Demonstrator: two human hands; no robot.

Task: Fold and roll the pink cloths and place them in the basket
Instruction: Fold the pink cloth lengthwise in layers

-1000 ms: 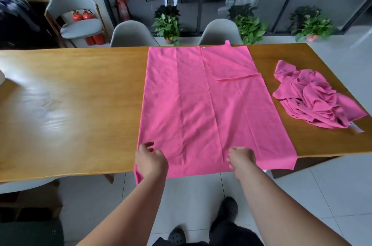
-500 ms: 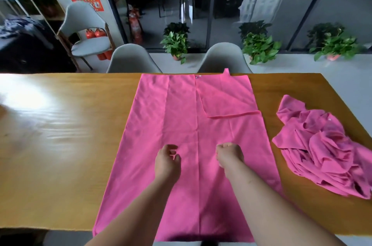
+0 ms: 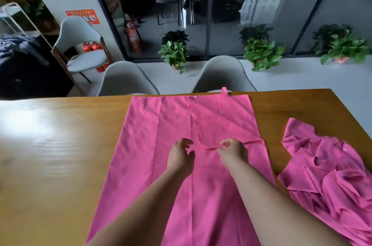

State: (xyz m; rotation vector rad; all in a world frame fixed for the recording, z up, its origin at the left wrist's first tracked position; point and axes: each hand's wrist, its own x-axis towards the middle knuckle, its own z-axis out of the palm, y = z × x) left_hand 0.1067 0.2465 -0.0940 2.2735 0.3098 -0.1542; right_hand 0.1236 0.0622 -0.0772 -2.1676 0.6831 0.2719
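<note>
On a wooden bench (image 3: 50, 145) before glass office walls (image 3: 261, 14), one pink cloth (image 3: 157, 145) lies spread flat, a crumpled heap (image 3: 332, 175) of others just beside it. The right grip (image 3: 233, 152) pinches the cloth's turned-over flap (image 3: 225, 121) edge; the left grip (image 3: 180, 156), loosely curled, holds nothing. No basket shows: folding looks barely begun.

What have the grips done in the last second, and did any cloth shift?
Both grips came off the near hem and moved forward over the spread cloth. The right grip now pinches the lower edge of the folded flap; the left grip is beside it, fingers loosely curled, holding nothing. Cloth, flap and crumpled pile on the table stayed put.
</note>
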